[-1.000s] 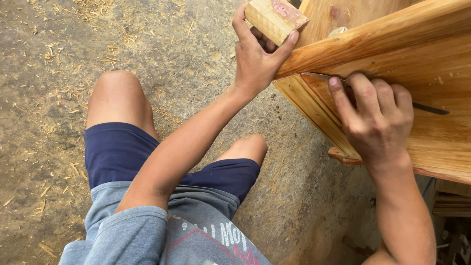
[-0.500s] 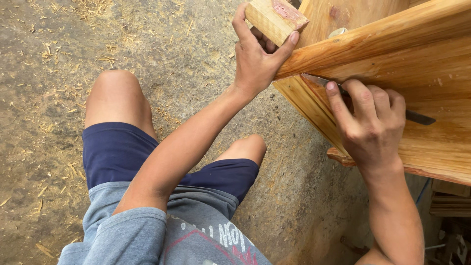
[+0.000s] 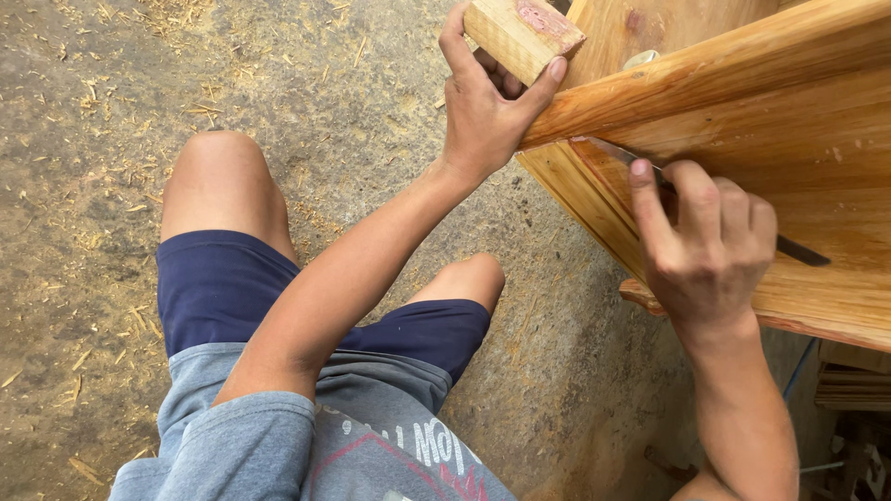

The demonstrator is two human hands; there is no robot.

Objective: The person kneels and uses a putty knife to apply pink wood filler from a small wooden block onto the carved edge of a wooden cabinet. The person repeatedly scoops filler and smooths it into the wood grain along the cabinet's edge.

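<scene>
My left hand (image 3: 486, 104) grips a small wooden block (image 3: 522, 35) with a reddish end, held against the upper edge of a varnished wooden cabinet (image 3: 742, 83). My right hand (image 3: 701, 249) is closed around a thin metal blade tool (image 3: 650, 167). Its pointed tip lies in the seam under the cabinet's top rail, and its dark handle end sticks out to the right of my fingers. My index finger presses along the blade.
I squat on a dirt floor (image 3: 111, 111) strewn with wood shavings, knees (image 3: 218, 172) bent below the cabinet. Stacked wood pieces (image 3: 849, 385) and a blue cord lie at the lower right.
My right hand has slid the blade a little to the left along the seam. The left hand and the block have stayed in place.
</scene>
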